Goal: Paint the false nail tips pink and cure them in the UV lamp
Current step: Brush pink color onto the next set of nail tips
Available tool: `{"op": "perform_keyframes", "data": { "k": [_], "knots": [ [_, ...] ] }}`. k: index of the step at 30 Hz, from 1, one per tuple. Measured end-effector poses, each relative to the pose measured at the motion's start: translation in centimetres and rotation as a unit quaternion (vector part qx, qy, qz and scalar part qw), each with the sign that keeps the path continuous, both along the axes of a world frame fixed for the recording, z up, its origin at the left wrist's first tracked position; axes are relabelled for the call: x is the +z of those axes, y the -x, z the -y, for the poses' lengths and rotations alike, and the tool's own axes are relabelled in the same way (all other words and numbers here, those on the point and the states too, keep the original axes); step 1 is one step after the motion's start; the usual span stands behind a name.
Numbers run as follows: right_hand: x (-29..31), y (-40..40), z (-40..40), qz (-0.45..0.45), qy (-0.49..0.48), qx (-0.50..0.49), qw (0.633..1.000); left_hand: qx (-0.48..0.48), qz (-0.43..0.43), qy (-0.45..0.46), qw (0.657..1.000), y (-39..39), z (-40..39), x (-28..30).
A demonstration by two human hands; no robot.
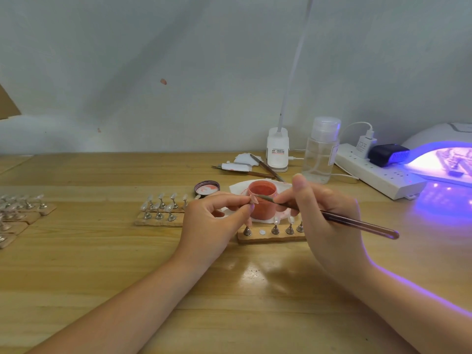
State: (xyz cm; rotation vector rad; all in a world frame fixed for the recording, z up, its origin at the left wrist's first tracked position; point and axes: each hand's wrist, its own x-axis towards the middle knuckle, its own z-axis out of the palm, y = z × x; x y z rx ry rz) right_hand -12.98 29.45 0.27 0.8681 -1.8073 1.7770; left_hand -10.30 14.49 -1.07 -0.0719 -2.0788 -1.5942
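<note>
My left hand (217,215) pinches a nail tip (254,199) in curled fingers; right hand (324,213) grips the brush (332,215), bristles on the tip, above the pink jar (262,200).

Beyond my fingers I see a white clip-on lamp base (278,149) by the wall, its neck rising out of view. A clear pump bottle (321,152) stands just right of it. Farther right lies a white power strip (378,172) carrying a white USB charger (365,145) and a black plug (388,154).
</note>
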Motion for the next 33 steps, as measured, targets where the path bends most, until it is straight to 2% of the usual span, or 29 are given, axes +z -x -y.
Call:
{"op": "perform_keyframes", "data": {
  "k": [5, 9, 11, 16, 26, 30, 33],
  "knots": [
    [0.2, 0.0, -0.2, 0.034, 0.036, -0.01, 0.999, 0.017, 0.016, 0.017, 1.0, -0.1, 0.0, 0.0],
    [0.2, 0.1, -0.2, 0.015, -0.004, -0.003, 1.0, 0.023, 0.025, 0.015, 0.999, -0.2, 0.0, 0.1],
    [0.1, 0.1, -0.4, 0.032, 0.012, 0.001, 0.999, 0.024, 0.023, 0.02, 0.999, -0.3, -0.1, 0.2],
    [0.1, 0.6, -1.1, 0.062, 0.083, -0.018, 0.994, -0.007, 0.006, 0.029, 1.0, -0.4, -0.1, 0.2],
    [-0.9, 2.7, -2.1, 0.091, 0.079, -0.09, 0.989, -0.051, 0.02, 0.029, 0.998, 0.0, -0.3, 0.4],
    [-1.0, 2.8, -2.2, 0.105, 0.079, -0.094, 0.987, -0.061, 0.01, 0.08, 0.995, 0.1, -0.8, 0.3],
    [-1.0, 2.8, -2.2, 0.114, 0.08, -0.102, 0.985, -0.074, 0.03, 0.078, 0.994, 0.1, -0.8, 0.1]
  ]
}}
